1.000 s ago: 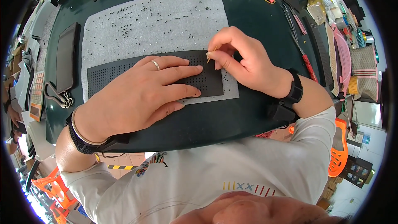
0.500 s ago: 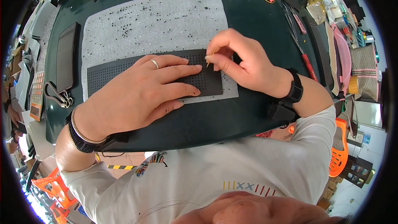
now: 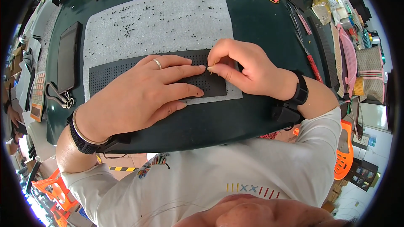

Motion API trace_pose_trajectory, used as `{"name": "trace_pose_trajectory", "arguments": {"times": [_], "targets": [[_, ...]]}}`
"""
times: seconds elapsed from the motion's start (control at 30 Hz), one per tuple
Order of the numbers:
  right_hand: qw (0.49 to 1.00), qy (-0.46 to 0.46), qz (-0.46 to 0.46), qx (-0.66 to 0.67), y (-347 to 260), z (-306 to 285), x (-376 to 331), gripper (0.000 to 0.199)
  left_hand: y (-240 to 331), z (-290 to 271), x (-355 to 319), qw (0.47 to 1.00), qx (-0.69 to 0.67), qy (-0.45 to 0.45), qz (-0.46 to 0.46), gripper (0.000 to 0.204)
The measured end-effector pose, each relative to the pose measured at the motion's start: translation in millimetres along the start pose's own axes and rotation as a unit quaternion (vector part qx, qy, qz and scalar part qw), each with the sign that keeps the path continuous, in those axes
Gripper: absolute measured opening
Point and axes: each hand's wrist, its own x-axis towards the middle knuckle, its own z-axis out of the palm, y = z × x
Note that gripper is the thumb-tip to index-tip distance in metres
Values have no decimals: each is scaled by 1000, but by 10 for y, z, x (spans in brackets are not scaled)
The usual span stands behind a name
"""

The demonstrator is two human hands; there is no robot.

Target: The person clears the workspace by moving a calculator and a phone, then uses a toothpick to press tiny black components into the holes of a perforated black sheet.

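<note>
The left hand (image 3: 134,96), fingers (image 3: 181,73) spread, lies on the strip (image 3: 110,75) toward the surface's (image 3: 198,128) front edge; the right hand (image 3: 246,67) pinches a stick (image 3: 211,72) (mostly hidden).

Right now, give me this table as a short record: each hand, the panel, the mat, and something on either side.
Left hand: resting on the panel, fingers spread
Right hand: pinching a thin item, mostly hidden, at the panel's right part
Panel: black, rows of small holes, on the mat
Mat: pale grey, scattered black bits
Left side: phone, calculator
Right side: red-handled tool
</note>
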Motion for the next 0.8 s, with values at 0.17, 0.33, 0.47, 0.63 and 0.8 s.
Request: {"name": "trace_pose_trajectory", "arguments": {"times": [0.17,0.33,0.47,0.63,0.8], "targets": [[997,46,5,66,30,37,-40,15,2,5,2,1000,-2,4,0,41],[1000,3,-19,14,24,15,-36,16,-2,9,1,1000,-6,6,5,41],[999,19,-27,28,18,26,-38,17,6,-5,4,1000,-8,0,-1,42],[999,-11,-40,13,32,8,-52,18,0,-4,6,1000,-11,1,1,42],[999,-17,-27,25,29,18,-55,19,0,-1,2,1000,-10,3,0,41]]}}
